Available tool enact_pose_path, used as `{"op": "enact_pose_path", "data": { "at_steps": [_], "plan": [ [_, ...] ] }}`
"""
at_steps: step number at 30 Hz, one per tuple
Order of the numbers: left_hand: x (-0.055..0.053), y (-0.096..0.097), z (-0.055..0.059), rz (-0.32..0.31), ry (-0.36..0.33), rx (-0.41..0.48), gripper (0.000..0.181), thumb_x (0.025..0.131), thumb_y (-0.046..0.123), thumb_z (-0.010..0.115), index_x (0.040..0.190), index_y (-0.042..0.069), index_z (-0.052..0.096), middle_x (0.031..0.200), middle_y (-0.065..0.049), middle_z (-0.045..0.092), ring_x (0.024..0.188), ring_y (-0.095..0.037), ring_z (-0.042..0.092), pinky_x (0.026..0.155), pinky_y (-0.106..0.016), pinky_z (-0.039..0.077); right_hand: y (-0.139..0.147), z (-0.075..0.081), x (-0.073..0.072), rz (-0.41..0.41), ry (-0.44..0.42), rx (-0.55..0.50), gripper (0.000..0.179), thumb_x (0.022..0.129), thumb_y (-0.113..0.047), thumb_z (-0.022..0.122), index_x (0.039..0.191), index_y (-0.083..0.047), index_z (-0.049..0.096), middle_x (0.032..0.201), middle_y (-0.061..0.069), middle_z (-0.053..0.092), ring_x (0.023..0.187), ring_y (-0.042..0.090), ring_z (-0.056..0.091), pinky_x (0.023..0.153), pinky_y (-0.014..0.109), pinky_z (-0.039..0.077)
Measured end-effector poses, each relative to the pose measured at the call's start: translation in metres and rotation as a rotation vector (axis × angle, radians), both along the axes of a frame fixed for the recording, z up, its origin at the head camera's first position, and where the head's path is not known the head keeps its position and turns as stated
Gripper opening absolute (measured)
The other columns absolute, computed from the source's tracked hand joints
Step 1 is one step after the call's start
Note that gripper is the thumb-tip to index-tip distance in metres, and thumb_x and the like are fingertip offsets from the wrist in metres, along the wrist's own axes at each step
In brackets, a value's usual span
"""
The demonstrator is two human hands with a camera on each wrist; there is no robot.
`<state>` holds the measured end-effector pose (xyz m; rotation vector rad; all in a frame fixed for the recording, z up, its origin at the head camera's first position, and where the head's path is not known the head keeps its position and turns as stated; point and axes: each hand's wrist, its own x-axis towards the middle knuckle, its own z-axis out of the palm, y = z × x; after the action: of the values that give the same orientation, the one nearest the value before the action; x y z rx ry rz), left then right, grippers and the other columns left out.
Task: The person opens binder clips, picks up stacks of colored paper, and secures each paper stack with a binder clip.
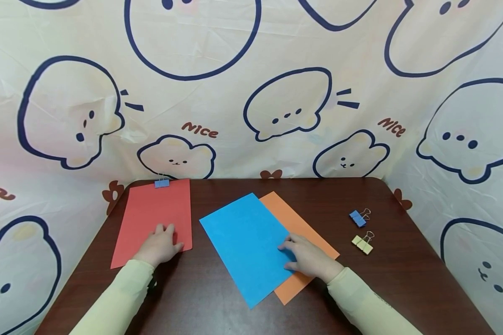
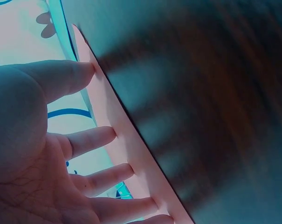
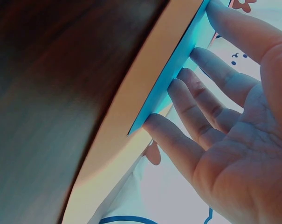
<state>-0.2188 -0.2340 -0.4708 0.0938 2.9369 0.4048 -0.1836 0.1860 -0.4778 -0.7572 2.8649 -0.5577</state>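
Note:
My left hand point(image 1: 159, 245) rests its spread fingertips on the lower right part of a red sheet of paper point(image 1: 157, 209). A blue binder clip point(image 1: 162, 183) sits on that sheet's top edge. In the left wrist view the fingers point(image 2: 92, 140) touch the sheet point(image 2: 127, 135) along its edge. A blue sheet of paper point(image 1: 243, 246) lies aslant over an orange sheet point(image 1: 291, 218), whose right side and lower corner show. With fingers apart, my right hand point(image 1: 310, 256) touches the blue sheet near its right edge. The right wrist view shows its fingertips on the blue paper point(image 3: 154, 100).
On the right of the dark brown table point(image 1: 402, 284) lie another blue binder clip point(image 1: 358, 218) and a yellow binder clip point(image 1: 363, 244). A cloth printed with cartoon bears point(image 1: 230, 102) hangs behind the table and along both sides.

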Motion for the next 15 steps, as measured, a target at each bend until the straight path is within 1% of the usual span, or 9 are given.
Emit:
{"op": "enact_pose_path", "data": {
  "at_steps": [6,15],
  "plan": [
    [-0.0009,-0.0007,-0.0024,0.007,0.000,0.000,0.060,0.093,0.028,0.075,0.132,-0.008,0.047,0.114,-0.031,0.048,0.091,-0.039,0.053,0.073,-0.050,0.055,0.0001,0.0001,0.0001,0.002,0.005,-0.003,0.043,0.087,-0.015,0.083,0.127,-0.006,0.070,0.122,0.007,0.060,0.112,0.027,0.059,0.095,0.046,0.054],
    [0.0005,0.0010,0.0003,0.012,0.017,0.003,0.058,0.093,0.028,0.075,0.129,-0.008,0.047,0.111,-0.030,0.048,0.089,-0.038,0.053,0.072,-0.050,0.053,0.0002,0.0008,0.0003,0.005,0.007,-0.001,0.043,0.088,-0.016,0.083,0.127,-0.006,0.070,0.122,0.007,0.060,0.112,0.026,0.059,0.095,0.045,0.055]
  ]
}}
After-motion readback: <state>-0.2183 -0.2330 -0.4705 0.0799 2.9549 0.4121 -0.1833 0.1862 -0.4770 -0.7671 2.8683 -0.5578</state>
